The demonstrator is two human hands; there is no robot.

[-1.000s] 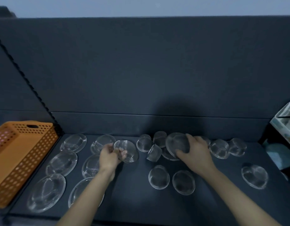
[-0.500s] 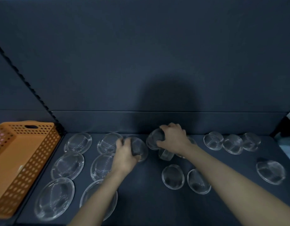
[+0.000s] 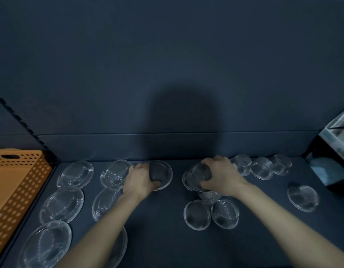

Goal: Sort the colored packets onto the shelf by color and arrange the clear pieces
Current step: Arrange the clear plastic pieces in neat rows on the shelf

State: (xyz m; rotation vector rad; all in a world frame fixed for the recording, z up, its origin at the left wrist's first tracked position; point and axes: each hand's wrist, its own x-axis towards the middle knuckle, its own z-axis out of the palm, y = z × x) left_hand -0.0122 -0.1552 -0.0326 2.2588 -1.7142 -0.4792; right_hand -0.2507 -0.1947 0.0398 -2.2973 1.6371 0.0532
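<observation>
Several clear glass plates and bowls lie on the dark shelf (image 3: 159,219). My left hand (image 3: 139,179) grips a small clear plate (image 3: 164,174) by its left rim at the back middle. My right hand (image 3: 221,177) curls its fingers round a clear bowl (image 3: 198,177) tipped on its side over another clear piece. Beneath that hand sits a small bowl (image 3: 209,196), and two clear bowls (image 3: 196,214) (image 3: 225,213) lie in front of it. Larger oval plates (image 3: 76,174) (image 3: 61,204) fill the left side. No colored packets are in view.
An orange perforated basket (image 3: 16,188) stands at the left edge. Three small bowls (image 3: 262,168) line the back right, and one clear bowl (image 3: 302,198) lies apart at the right. A dark stand with a pale box (image 3: 335,140) is at the far right.
My left hand has carried the small plate back and right, setting it beside the rear plates. My right hand moved from the bowls at the back onto a tipped bowl.
</observation>
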